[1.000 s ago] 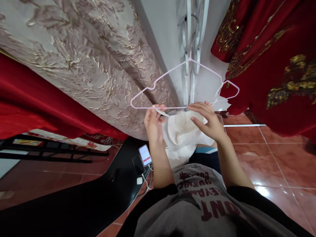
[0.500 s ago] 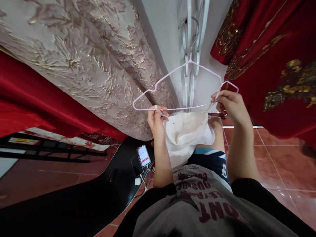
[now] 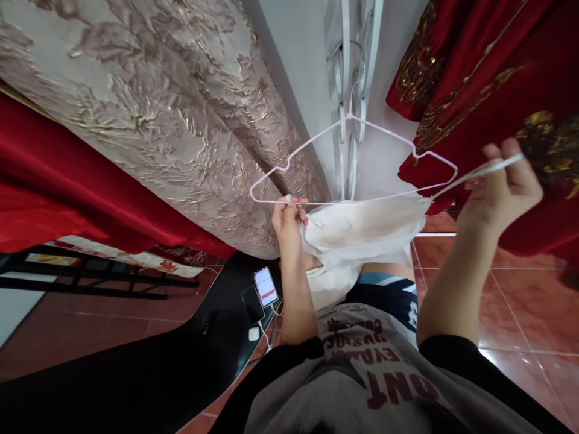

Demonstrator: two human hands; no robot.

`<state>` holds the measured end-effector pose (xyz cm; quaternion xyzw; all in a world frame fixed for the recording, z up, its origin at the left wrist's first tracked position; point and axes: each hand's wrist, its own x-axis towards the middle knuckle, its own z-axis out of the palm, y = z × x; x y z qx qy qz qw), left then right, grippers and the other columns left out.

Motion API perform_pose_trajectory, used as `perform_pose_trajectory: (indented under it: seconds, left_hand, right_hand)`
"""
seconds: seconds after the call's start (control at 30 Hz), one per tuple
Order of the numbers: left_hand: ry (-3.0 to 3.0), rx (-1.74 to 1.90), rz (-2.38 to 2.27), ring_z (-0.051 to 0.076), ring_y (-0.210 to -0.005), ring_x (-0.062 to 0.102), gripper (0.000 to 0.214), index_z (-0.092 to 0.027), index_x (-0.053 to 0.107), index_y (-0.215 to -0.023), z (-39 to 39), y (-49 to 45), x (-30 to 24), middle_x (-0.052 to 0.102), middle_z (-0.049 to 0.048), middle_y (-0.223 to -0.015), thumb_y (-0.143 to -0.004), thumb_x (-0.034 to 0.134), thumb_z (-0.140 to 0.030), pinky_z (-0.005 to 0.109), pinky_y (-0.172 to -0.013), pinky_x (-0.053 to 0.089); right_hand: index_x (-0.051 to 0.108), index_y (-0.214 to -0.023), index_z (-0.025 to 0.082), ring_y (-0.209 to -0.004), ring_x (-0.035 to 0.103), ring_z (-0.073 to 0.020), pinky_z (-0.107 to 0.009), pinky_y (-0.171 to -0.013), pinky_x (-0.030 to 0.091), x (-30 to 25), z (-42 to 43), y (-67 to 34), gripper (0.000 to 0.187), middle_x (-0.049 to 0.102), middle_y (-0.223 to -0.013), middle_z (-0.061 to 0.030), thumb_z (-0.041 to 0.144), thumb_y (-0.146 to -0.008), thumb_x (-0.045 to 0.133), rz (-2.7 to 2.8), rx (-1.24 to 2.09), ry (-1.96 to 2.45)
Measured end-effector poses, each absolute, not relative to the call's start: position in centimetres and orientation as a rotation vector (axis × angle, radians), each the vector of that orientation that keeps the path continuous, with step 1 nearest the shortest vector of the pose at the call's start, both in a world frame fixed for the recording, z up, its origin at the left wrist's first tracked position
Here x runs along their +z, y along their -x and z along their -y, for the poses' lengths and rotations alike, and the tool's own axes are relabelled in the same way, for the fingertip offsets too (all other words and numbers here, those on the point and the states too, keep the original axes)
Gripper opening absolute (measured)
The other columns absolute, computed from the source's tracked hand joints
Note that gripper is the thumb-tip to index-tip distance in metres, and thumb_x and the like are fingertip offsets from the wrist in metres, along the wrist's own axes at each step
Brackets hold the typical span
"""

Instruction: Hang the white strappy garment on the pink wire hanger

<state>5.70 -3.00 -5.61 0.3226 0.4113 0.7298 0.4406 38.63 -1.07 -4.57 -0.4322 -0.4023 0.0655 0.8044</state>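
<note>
A pale pink clothes hanger [image 3: 316, 137] hangs by its metal hook, its lower bar running across in front of me. My left hand [image 3: 288, 222] is closed around that bar near its left end, close to the edge of a thin white garment [image 3: 366, 226]. The garment stretches below the bar and over my lap. Out to the right, my right hand [image 3: 502, 187] pinches a narrow white strap [image 3: 465, 176], pulled taut from the garment's right corner past the hanger's right end. My right fingers are slightly blurred.
White metal rack bars [image 3: 346, 78] stand ahead. A beige embossed gown [image 3: 181, 108] hangs at left, a red gold-trimmed dress [image 3: 470, 90] at right. Two phones, one a lit phone [image 3: 266, 287], and a white charger [image 3: 254, 333] lie on a black glossy bench [image 3: 181, 355].
My right hand has moved outward to the right and slightly toward me, drawing the strap taut and spreading the garment. The hanger's right end has come into fuller view. My left hand has barely moved.
</note>
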Motion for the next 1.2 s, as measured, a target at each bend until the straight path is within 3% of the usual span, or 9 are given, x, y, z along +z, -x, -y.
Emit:
perform_pose_trajectory:
  seconds: [0.13, 0.2, 0.3, 0.47, 0.7, 0.83, 0.97, 1.07, 1.2]
  left_hand:
    - [-0.783, 1.743, -0.98, 0.007, -0.052, 0.048, 0.017, -0.02, 0.06, -0.082, 3.2, -6.4, -5.8, 0.077, 0.0048, -0.084, -0.085, 0.074, -0.029, 0.02, -0.047, 0.036]
    - [-0.774, 1.719, -0.968, 0.007, -0.052, 0.048, 0.016, -0.02, 0.061, -0.083, 3.4, -6.9, -6.0, 0.078, 0.0052, -0.086, -0.084, 0.074, -0.029, 0.019, -0.047, 0.036]
    - [-0.783, 1.737, -0.964, 0.006, -0.051, 0.048, 0.016, -0.019, 0.063, -0.083, 3.8, -7.1, -6.0, 0.079, 0.0057, -0.088, -0.083, 0.075, -0.029, 0.018, -0.047, 0.036]
    - [-0.879, 1.777, -1.01, 0.012, -0.067, 0.066, 0.011, -0.018, 0.072, -0.087, 4.2, -4.5, -6.1, 0.082, 0.0094, -0.096, -0.078, 0.074, -0.024, 0.02, -0.057, 0.049]
    - [-0.851, 2.411, -1.269, 0.019, -0.109, 0.076, 0.008, -0.021, 0.077, -0.082, 3.0, 0.8, -7.2, 0.082, 0.0042, -0.111, -0.079, 0.073, -0.015, 0.026, -0.084, 0.058]
    - [-1.336, 2.166, -1.238, 0.024, -0.12, 0.074, 0.013, -0.022, 0.082, -0.099, 1.8, 1.0, -5.1, 0.082, 0.0042, -0.113, -0.087, 0.078, -0.025, 0.04, -0.108, 0.055]
    - [-1.748, 1.798, -1.236, 0.023, -0.11, 0.075, 0.018, -0.025, 0.083, -0.103, 0.8, 0.0, -1.4, 0.081, 0.0025, -0.107, -0.095, 0.074, -0.039, 0.039, -0.1, 0.057]
    - [-1.878, 1.586, -1.284, 0.02, -0.09, 0.071, 0.018, -0.025, 0.079, -0.089, 0.2, -0.5, 0.9, 0.076, 0.0013, -0.088, -0.098, 0.071, -0.038, 0.035, -0.085, 0.054]
    - [-1.821, 1.464, -1.425, 0.018, -0.073, 0.062, 0.04, -0.022, 0.068, -0.071, -0.6, -0.6, 1.0, 0.064, 0.0019, -0.07, -0.103, 0.063, -0.046, 0.033, -0.075, 0.048]
  right_hand:
    - [0.084, -0.085, 0.031, -0.055, 0.066, -0.0217, -0.047, -0.062, 0.061, -4.4, 3.9, -35.8, 0.01, 0.071, -0.064, 0.0016, 0.038, -0.085, 0.077, 0.821, -0.032, 0.938]
    - [0.085, -0.095, 0.029, -0.077, 0.076, -0.0254, -0.049, -0.079, 0.063, -3.8, 4.8, -33.5, 0.014, 0.081, -0.084, -0.0017, 0.036, -0.085, 0.08, 1.093, 0.079, 1.019]
    - [0.084, -0.11, 0.028, -0.102, 0.076, -0.0285, -0.05, -0.094, 0.06, -3.7, 4.6, -31.1, 0.027, 0.083, -0.104, -0.0059, 0.042, -0.088, 0.08, 1.609, 0.257, 1.074]
    - [0.082, -0.103, 0.031, -0.095, 0.071, -0.0281, -0.049, -0.092, 0.055, -4.8, 3.7, -30.0, 0.021, 0.081, -0.096, -0.0048, 0.047, -0.095, 0.072, 1.819, 0.232, 1.096]
    - [0.08, -0.097, 0.03, -0.093, 0.069, -0.0263, -0.046, -0.091, 0.051, -4.3, 3.9, -30.5, 0.02, 0.08, -0.095, -0.0027, 0.049, -0.096, 0.072, 1.806, 0.208, 1.097]
    - [0.078, -0.097, 0.029, -0.093, 0.068, -0.0259, -0.045, -0.09, 0.051, -4.6, 3.7, -30.3, 0.016, 0.079, -0.094, -0.0023, 0.045, -0.095, 0.073, 1.821, 0.171, 1.097]
    - [0.073, -0.1, 0.028, -0.097, 0.066, -0.0266, -0.045, -0.091, 0.051, -5.4, 3.9, -30.0, 0.009, 0.079, -0.096, -0.0025, 0.036, -0.095, 0.073, 1.851, 0.124, 1.108]
    - [0.071, -0.1, 0.028, -0.099, 0.065, -0.0269, -0.044, -0.091, 0.052, -5.6, 4.1, -29.9, 0.006, 0.078, -0.098, -0.0021, 0.029, -0.094, 0.072, 1.85, 0.114, 1.114]
    - [0.07, -0.099, 0.028, -0.098, 0.065, -0.0272, -0.044, -0.091, 0.052, -5.5, 4.3, -30.2, 0.007, 0.078, -0.097, -0.002, 0.026, -0.093, 0.072, 1.851, 0.105, 1.124]
